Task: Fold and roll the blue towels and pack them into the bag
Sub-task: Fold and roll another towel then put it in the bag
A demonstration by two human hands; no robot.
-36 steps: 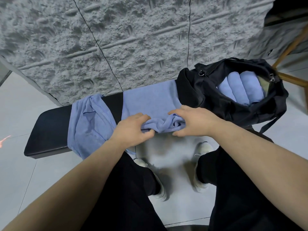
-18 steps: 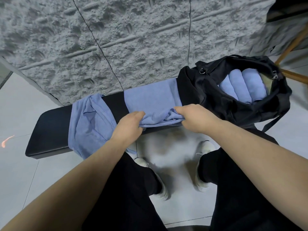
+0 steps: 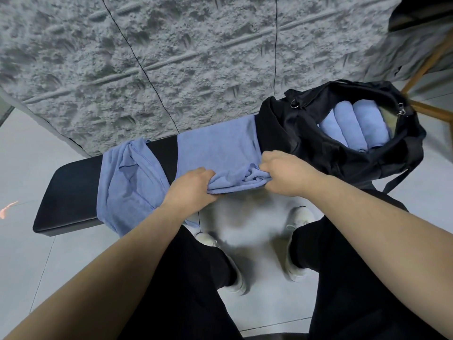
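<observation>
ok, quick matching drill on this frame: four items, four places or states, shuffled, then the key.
Items:
1. flat towel
2. crumpled towel
3. rolled towels
4. bag

Places or states:
A. inside the open bag
B. draped over the bench's left part, untouched
C. near edge gripped by the left hand and right hand
D. sits open on the bench's right end

Pairs: 1-C, 2-B, 3-A, 4-D
</observation>
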